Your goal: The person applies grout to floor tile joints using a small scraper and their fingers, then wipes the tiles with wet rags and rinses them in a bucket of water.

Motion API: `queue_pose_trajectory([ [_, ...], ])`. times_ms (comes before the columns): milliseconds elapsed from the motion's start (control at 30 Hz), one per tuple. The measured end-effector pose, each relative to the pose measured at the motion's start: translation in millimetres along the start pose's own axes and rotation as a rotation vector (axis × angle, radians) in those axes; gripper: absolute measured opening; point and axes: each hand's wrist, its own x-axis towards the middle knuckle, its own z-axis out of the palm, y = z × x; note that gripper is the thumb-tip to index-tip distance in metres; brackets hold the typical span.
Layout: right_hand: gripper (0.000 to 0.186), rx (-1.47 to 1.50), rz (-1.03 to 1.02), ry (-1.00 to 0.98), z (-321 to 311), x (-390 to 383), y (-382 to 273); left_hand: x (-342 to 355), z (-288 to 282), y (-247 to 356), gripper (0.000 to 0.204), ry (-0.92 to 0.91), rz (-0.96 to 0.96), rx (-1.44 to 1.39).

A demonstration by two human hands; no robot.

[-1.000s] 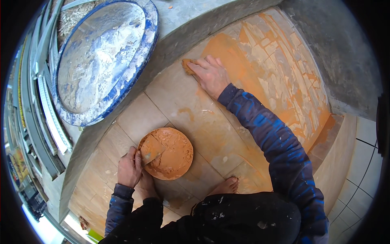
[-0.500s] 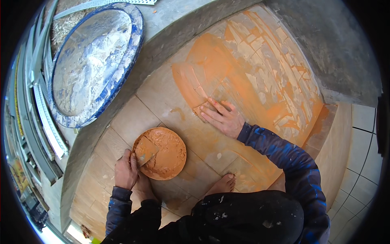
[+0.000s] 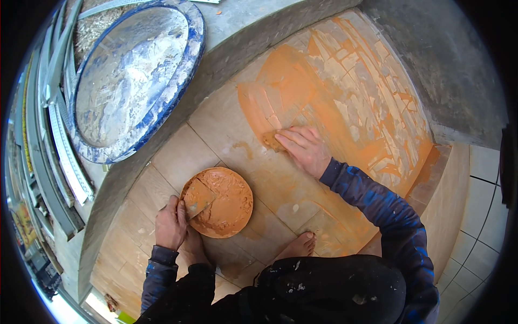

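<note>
My right hand is closed on a tan sponge, pressed to the tiled floor at the lower edge of a wet orange smear. My left hand is closed on a scraper at the left rim of a round bowl of orange paste; the flat blade lies on the paste and the handle is hidden in my fingers. My bare feet are beside the bowl.
A blue plaster-stained tub sits on a raised concrete ledge at upper left, beside metal profiles. A dark grey wall rises at upper right, above streaked tiles and a low curved edge, with white floor tiles beyond.
My right hand has moved down and right from near the ledge, and a curved wet orange smear now covers the tiles it crossed. My left hand stays at the bowl.
</note>
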Motion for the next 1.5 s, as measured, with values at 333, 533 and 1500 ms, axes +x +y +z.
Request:
queue_pose_trajectory([
  [333, 0.041, -0.217, -0.004, 0.165, 36.5, 135.5, 17.2, 4.8, -16.7, -17.4, 0.021, 0.028, 0.011, -0.018],
  [533, 0.045, -0.195, 0.087, -0.098, -18.0, 16.3, 17.1, 27.2, -6.2, 12.0, 0.022, -0.011, 0.093, 0.032],
  [1500, 0.040, -0.260, 0.416, 0.216, -46.3, -103.4, -14.8, -22.3, 20.7, 85.6, 0.033, -0.135, 0.219, 0.021],
])
